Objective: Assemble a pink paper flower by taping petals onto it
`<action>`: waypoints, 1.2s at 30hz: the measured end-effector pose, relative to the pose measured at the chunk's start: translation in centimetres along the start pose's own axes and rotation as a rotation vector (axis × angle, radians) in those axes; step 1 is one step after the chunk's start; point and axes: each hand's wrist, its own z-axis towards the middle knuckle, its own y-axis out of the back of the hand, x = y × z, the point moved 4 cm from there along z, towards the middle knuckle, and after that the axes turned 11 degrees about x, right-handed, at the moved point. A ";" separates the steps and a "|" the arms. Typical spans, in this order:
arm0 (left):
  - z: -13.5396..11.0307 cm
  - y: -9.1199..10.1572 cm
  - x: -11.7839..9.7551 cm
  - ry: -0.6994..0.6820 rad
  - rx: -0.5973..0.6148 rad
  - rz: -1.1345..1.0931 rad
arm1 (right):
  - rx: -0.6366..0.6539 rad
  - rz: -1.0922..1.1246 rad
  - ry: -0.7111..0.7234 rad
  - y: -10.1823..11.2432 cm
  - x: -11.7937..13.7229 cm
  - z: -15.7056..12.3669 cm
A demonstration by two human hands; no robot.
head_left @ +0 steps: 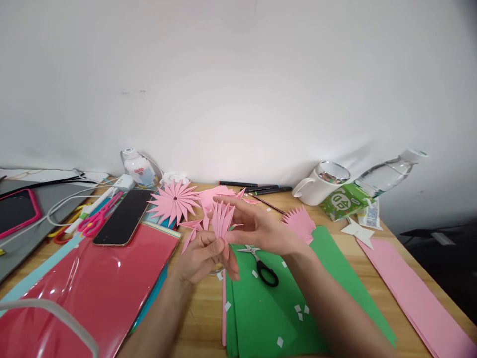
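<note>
- The folded pink paper (222, 219) stands up from my fingertips, its pointed pleats fanned at the top and gathered at the bottom.
- My left hand (199, 256) pinches it low down, thumb and fingers closed on the gathered end.
- My right hand (257, 228) curves about it from the other side, thumb near the base and forefinger arched beyond the pleats; I cannot tell whether these fingers grip or only steady it.
- Beyond my fingers and a little left lies a pink paper rosette (175, 199), its points spread all round.
- Just right of and below my fingertips, black-handled scissors (267, 273) lie with blades apart on green paper (257, 313), among small white scraps (279, 342).
- Past my right wrist is another pleated pink piece (300, 224), with a white mug (315, 189) farther out.
- Dark pens (274, 190) lie beyond my fingers, near the wall.
- Left of my fingers, a black phone (124, 219) overlaps a glossy red sheet (112, 278).
</note>
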 end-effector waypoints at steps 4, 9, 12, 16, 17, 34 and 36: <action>-0.2 -0.1 0.5 0.024 0.088 -0.127 | 0.050 0.086 0.031 0.4 -0.5 0.1; -0.3 0.0 0.6 0.037 0.101 -0.159 | 0.022 0.025 0.087 0.3 -0.4 0.3; -0.2 0.0 0.5 0.029 0.055 -0.131 | -0.001 -0.038 0.080 0.6 -0.2 0.2; 0.0 0.5 0.0 -0.033 -0.172 0.052 | -0.162 -0.344 -0.117 2.6 -0.4 -0.6; 0.0 0.6 -0.1 -0.048 -0.227 0.096 | -0.223 -0.501 -0.221 3.4 -0.5 -0.9; 0.2 1.9 0.2 -0.038 -0.624 0.431 | 0.153 -1.135 -0.818 3.6 -5.4 -0.6; 0.2 1.8 0.2 -0.035 -0.622 0.458 | 0.161 -1.129 -0.805 3.4 -5.5 -0.5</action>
